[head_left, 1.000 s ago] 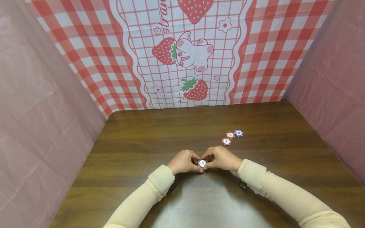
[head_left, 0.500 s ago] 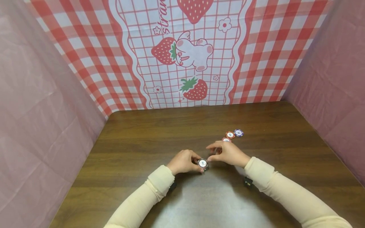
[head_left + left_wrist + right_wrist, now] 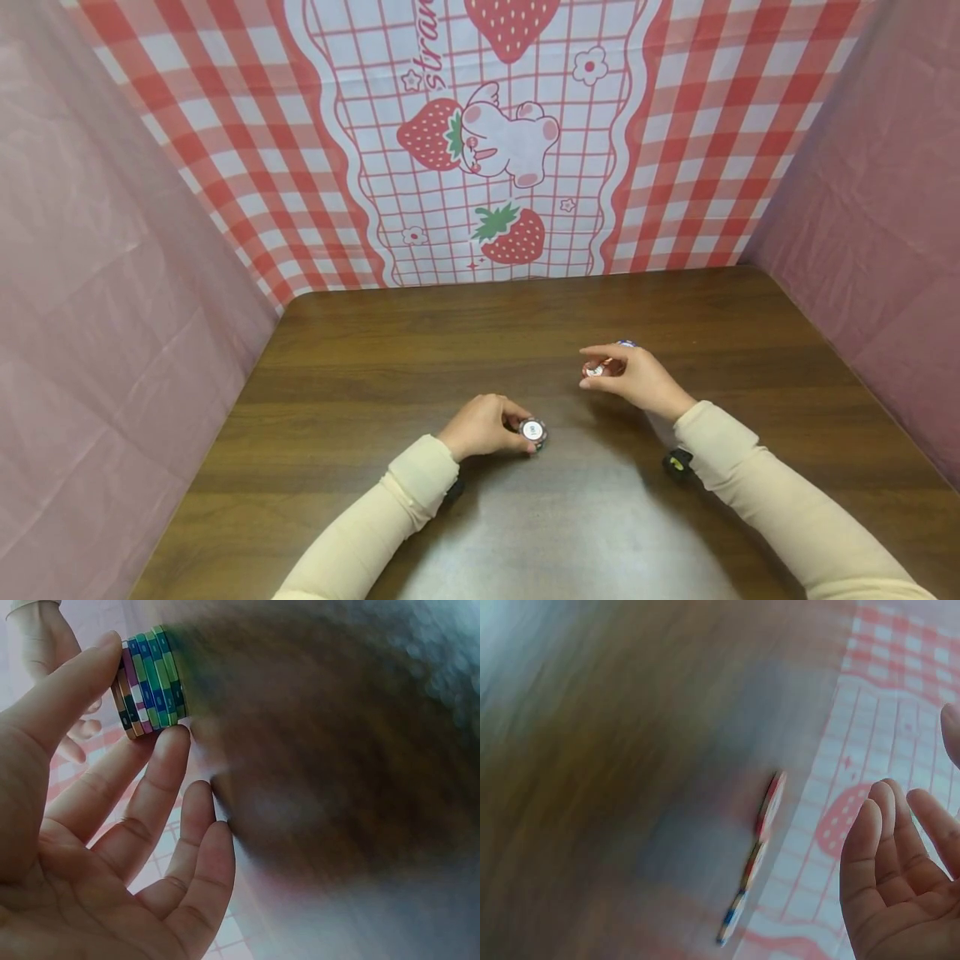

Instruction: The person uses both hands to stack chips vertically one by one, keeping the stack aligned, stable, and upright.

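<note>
A short stack of poker chips (image 3: 533, 431) stands on the table, a dark chip with a white centre on top. In the left wrist view the stack's edges (image 3: 152, 681) show green, purple and dark bands. My left hand (image 3: 486, 427) pinches the stack between thumb and fingertips. My right hand (image 3: 633, 379) hovers over the loose chips, thumb and fingers apart, holding nothing. Beneath it lies a red chip (image 3: 595, 371), partly covered by the fingers. A blue chip (image 3: 627, 343) peeks out behind the hand; another red chip between them is mostly hidden.
The brown wooden table (image 3: 360, 358) reaches back to a red checked cloth (image 3: 510, 233) with strawberries. Pink fabric (image 3: 112, 292) hangs at the left, and more pink fabric (image 3: 862, 208) at the right.
My right hand has let go of the chip stack and moved right and away from me, over the loose chips. My left hand has stayed at the stack.
</note>
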`<act>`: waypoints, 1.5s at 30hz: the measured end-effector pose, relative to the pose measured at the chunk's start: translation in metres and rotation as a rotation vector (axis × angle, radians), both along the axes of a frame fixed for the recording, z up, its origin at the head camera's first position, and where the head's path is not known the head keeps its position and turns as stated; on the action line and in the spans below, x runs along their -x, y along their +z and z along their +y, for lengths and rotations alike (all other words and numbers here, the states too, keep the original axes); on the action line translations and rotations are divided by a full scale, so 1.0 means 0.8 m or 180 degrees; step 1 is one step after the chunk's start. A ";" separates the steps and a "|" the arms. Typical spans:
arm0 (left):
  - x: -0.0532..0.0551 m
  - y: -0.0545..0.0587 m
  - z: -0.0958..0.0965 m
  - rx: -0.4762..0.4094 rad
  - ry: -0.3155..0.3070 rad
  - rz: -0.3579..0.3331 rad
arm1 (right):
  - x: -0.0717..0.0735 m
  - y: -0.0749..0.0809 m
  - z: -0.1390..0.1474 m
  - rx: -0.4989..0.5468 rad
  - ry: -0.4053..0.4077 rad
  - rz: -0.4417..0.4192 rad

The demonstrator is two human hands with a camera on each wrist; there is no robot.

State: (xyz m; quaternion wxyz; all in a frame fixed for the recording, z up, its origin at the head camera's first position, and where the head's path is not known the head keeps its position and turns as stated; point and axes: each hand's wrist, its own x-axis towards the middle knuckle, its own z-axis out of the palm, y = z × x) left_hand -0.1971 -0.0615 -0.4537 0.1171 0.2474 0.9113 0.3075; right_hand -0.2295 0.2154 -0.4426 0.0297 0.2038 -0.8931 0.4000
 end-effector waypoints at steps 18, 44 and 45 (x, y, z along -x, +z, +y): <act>0.001 -0.001 -0.001 0.0020 0.0047 -0.0075 | 0.024 -0.005 0.065 -0.0164 -0.0594 -0.0131; 0.001 0.001 -0.001 -0.0034 0.0037 -0.0087 | 0.058 -0.015 0.096 -0.0432 -0.0545 -0.0869; 0.001 0.001 0.000 -0.0035 0.0042 -0.0090 | 0.060 -0.015 0.096 -0.0441 -0.0540 -0.0884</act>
